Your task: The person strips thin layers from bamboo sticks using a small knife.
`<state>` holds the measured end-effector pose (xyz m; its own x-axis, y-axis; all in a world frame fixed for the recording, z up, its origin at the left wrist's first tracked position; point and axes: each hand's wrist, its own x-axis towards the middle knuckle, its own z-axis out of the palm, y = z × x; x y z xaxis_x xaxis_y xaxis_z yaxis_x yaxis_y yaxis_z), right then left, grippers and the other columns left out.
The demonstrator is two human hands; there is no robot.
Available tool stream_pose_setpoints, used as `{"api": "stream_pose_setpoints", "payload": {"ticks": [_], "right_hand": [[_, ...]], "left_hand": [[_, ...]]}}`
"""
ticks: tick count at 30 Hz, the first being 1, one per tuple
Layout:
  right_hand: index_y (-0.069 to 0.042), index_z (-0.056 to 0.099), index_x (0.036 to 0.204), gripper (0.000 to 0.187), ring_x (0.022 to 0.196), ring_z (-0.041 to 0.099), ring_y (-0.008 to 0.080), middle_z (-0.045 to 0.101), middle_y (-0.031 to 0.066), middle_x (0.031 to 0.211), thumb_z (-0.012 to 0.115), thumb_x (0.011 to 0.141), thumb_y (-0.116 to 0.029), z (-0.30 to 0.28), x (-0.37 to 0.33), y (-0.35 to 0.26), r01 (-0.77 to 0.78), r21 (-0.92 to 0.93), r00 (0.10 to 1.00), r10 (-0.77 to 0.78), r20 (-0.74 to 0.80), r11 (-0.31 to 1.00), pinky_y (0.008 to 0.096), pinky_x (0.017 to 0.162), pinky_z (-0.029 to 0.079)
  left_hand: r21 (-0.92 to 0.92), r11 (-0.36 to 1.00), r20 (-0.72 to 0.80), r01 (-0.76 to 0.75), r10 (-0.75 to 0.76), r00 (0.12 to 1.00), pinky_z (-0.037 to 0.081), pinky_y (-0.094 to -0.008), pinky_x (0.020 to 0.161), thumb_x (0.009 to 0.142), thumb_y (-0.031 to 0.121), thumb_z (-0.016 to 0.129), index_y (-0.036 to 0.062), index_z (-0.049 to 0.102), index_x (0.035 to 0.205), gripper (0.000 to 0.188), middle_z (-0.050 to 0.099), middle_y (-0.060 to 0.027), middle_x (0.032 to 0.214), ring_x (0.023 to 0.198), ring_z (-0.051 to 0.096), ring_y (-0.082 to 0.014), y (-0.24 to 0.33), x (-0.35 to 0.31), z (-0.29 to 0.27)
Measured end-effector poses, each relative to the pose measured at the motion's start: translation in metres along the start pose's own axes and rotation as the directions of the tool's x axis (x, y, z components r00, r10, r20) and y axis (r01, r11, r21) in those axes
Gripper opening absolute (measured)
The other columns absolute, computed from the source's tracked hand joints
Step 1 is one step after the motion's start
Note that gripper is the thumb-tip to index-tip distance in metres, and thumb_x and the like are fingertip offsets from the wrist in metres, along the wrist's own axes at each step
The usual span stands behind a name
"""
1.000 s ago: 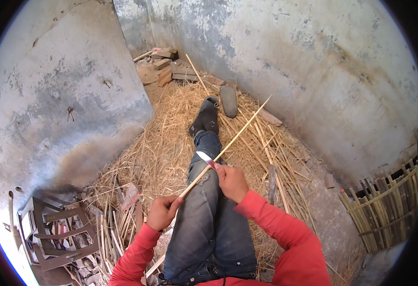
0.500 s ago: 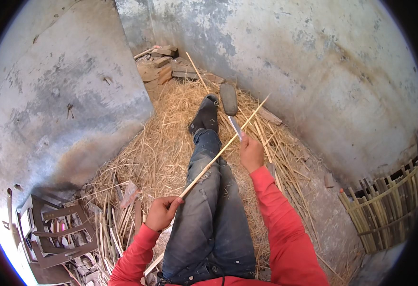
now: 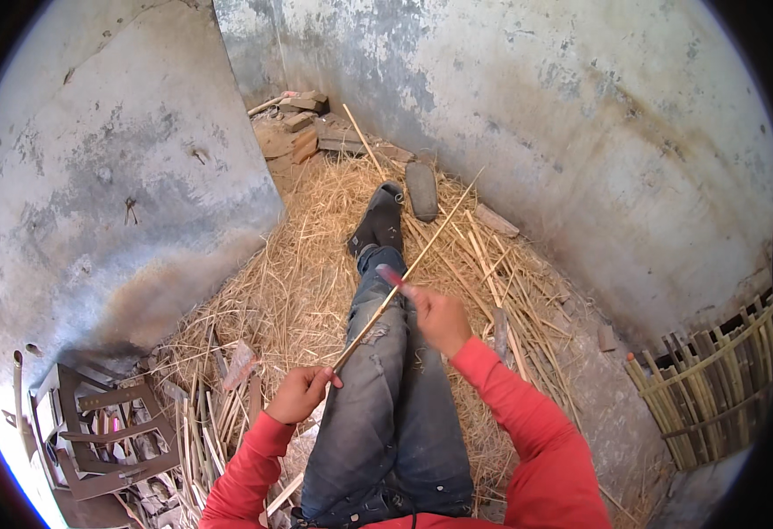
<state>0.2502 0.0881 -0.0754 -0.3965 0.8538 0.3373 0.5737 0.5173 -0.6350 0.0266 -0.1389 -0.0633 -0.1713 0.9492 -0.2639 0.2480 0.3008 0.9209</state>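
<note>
The left hand [image 3: 296, 394] closes its fingers round the near end of a long thin cane [image 3: 408, 269] slanting far-right over the legs; the right hand [image 3: 439, 317] grips a knife [image 3: 390, 278] against it. The cane looks light, springy, best held near the ends

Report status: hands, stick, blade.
Left hand shut on bamboo stick. Right hand shut on knife, blade against stick. Nothing blocking.

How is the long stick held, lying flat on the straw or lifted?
Lifted. The left hand grips the stick's lower end, the right hand is at its middle, and it slants above the jeans toward the wall.
</note>
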Motion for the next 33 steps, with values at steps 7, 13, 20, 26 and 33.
{"api": "stream_pose_setpoints", "payload": {"ticks": [7,13,20,26,33], "right_hand": [[0.002,0.067,0.078,0.049,0.067,0.062,0.0481,0.061,0.0283,0.071,0.052,0.104,-0.036,-0.044,0.068,0.041,-0.088,-0.033,0.961,0.076,-0.265,0.996,0.0542,0.059,0.044],[0.000,0.073,0.084,0.048,0.069,0.064,0.0483,0.065,0.0280,0.075,0.049,0.104,-0.037,-0.050,0.093,0.051,-0.223,-0.158,0.935,0.165,-0.315,0.962,0.0563,0.064,0.049],[-0.002,0.071,0.083,0.045,0.068,0.064,0.0494,0.065,0.0275,0.072,0.051,0.104,-0.036,0.018,0.001,-0.010,-0.063,0.026,0.998,0.062,0.020,0.998,0.0558,0.064,0.051],[-0.002,0.069,0.079,0.046,0.067,0.064,0.0476,0.063,0.0275,0.070,0.052,0.104,-0.037,0.015,-0.020,-0.031,-0.086,0.101,0.996,0.088,-0.016,0.991,0.0543,0.061,0.050],[0.000,0.066,0.077,0.047,0.063,0.059,0.0482,0.059,0.0259,0.066,0.055,0.103,-0.037,-0.041,0.040,0.027,-0.175,0.019,0.967,0.175,-0.187,0.984,0.0540,0.057,0.043]], "left_hand": [[0.146,0.988,0.031,-0.055,0.051,0.998,0.036,-0.0283,0.052,0.107,0.028,0.053,0.0034,0.074,0.093,0.035,0.046,0.0026,0.056,0.052,0.042,-0.0074,0.009,-0.002,-0.024],[0.424,0.878,-0.020,-0.222,0.254,0.967,0.047,-0.0358,0.059,0.104,0.025,0.058,0.0034,0.072,0.091,0.029,0.061,-0.0128,0.066,0.058,0.059,-0.0223,-0.003,0.002,-0.032],[0.462,0.865,-0.085,-0.196,0.263,0.961,0.048,-0.0378,0.058,0.103,0.022,0.060,0.0031,0.071,0.090,0.025,0.062,-0.0156,0.066,0.057,0.062,-0.0280,0.002,0.003,-0.021],[0.191,0.981,0.024,-0.043,0.039,0.999,0.041,-0.0309,0.054,0.107,0.027,0.054,0.0035,0.072,0.089,0.034,0.054,-0.0027,0.059,0.054,0.050,-0.0116,-0.005,-0.001,-0.023],[0.011,0.980,0.209,0.197,-0.195,0.958,0.036,-0.0263,0.053,0.110,0.031,0.047,0.0024,0.071,0.091,0.042,0.048,0.0037,0.060,0.055,0.042,-0.0070,-0.002,-0.003,-0.046]]}}
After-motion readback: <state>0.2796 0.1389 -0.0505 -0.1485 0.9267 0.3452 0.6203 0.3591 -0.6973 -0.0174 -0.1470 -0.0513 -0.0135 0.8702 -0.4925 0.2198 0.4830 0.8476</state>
